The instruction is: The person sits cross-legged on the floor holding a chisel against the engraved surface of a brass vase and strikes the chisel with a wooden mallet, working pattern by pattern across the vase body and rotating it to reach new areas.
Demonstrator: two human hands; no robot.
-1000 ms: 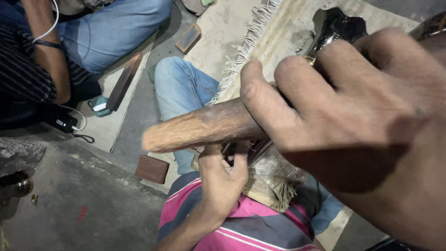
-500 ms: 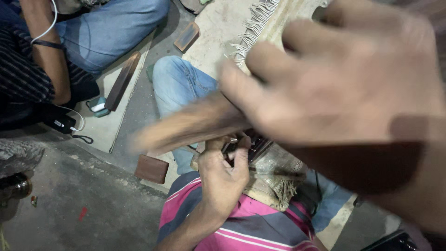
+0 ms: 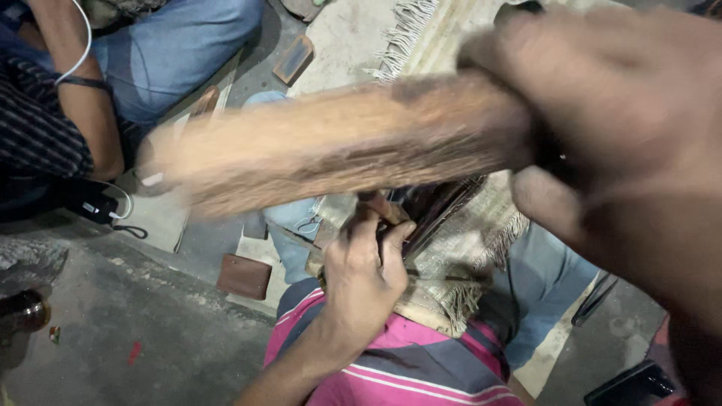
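Note:
My right hand [image 3: 624, 128] fills the upper right, very close to the camera, shut around a thick wooden handle [image 3: 338, 143] that stretches left and is blurred by motion. Its head is hidden behind the hand. Below, my left hand [image 3: 365, 282] grips a small brown-handled tool [image 3: 385, 210] and presses it on a dark object lying on a fringed beige cloth [image 3: 481, 225] across my lap. My pink striped shirt [image 3: 421, 361] and blue jeans [image 3: 549, 278] show under it.
Another person in blue jeans and a dark striped top [image 3: 45, 128] sits at the upper left, with a white cable and a black charger [image 3: 98, 207] beside them. A brown flat block [image 3: 244, 277] lies on the grey floor. A small wooden block [image 3: 293, 59] sits near a fringed mat [image 3: 353, 37].
The wooden handle has swung up toward the camera and now looks larger and blurred. My left hand has stayed on the tool at the cloth.

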